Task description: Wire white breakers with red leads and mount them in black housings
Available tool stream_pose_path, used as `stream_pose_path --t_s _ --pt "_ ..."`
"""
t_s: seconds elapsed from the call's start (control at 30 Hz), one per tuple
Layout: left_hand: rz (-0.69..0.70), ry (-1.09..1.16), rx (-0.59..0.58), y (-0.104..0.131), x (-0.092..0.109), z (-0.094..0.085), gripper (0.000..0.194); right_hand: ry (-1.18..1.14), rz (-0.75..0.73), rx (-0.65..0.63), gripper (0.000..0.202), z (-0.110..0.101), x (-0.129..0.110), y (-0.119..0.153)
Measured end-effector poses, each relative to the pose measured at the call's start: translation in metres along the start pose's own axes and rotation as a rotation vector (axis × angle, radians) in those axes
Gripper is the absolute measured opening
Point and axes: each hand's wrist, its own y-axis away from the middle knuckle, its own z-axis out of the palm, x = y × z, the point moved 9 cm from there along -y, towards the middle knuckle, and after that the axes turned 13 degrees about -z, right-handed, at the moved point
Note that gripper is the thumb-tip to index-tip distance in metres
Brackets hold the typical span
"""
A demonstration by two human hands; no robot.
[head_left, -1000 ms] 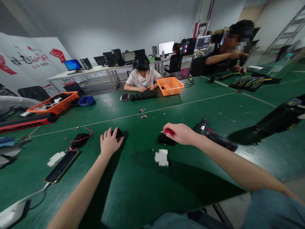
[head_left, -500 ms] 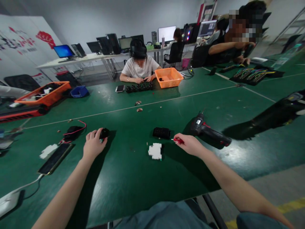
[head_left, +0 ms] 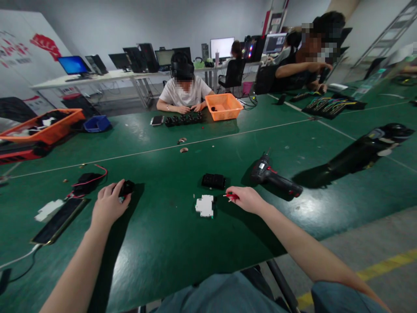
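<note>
While R hand (head_left: 248, 200) pinches red wires (head_left: 232, 197) nr white MCB (head_left: 205, 206), L hand (head_left: 109, 202) curls round blk part (head_left: 128, 187) (half hidden).

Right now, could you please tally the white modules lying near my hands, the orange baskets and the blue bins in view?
White modules: 2
Orange baskets: 2
Blue bin: 1
Total: 5

Head-worn view, facing forward and down, green table (head_left: 163, 243) close below
</note>
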Motion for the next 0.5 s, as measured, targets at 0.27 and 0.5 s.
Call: stream_pose_path --t_s 0.27,0.5 --pt "0.01 -0.012 0.074 0.002 0.002 -0.007 0.066 0.046 0.076 0.0 0.041 -0.002 0.006 0.004" --pt "-0.007 0.0 0.101 0.007 0.01 -0.016 0.06 -0.027 0.074 0.107 0.035 -0.014 0.004 0.008"
